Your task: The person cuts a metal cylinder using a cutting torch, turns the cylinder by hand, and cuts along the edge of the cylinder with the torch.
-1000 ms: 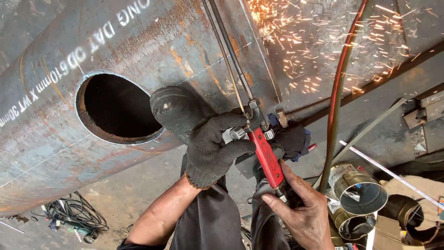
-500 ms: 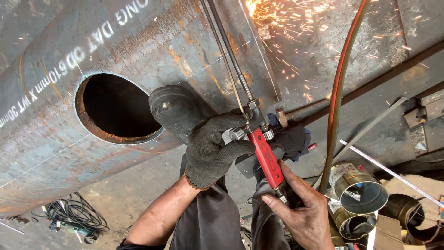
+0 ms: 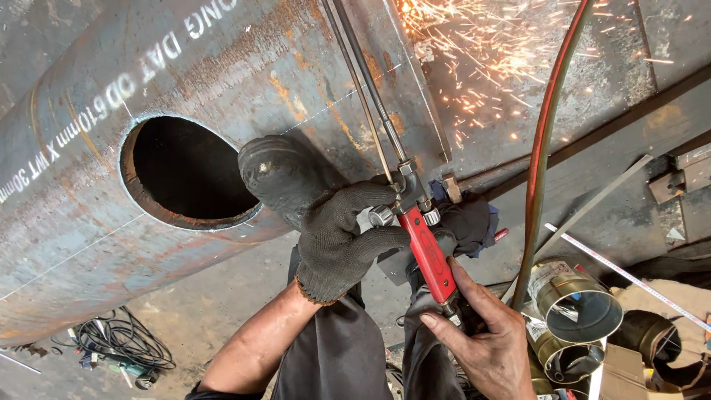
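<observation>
My left hand (image 3: 337, 237), in a dark knit glove, wraps around the valve end of a cutting torch (image 3: 415, 222) with a red handle. My bare right hand (image 3: 481, 337) grips the lower end of that red handle. The torch's long metal tubes (image 3: 363, 74) run up and out of view at the top. It lies against a large rusty steel pipe (image 3: 244, 67) with white lettering and a round hole (image 3: 185, 170) cut in its side. Orange sparks (image 3: 481, 44) spray at the upper right.
A red-brown hose (image 3: 544, 148) curves down at the right. Short metal pipe sections (image 3: 578, 304) stand at the lower right beside a measuring tape (image 3: 622, 270). Tangled cables (image 3: 111, 348) lie on the ground at the lower left. A steel bar (image 3: 592, 133) crosses behind.
The hands and the torch have barely shifted. The spray of sparks has moved up and thinned at the right.
</observation>
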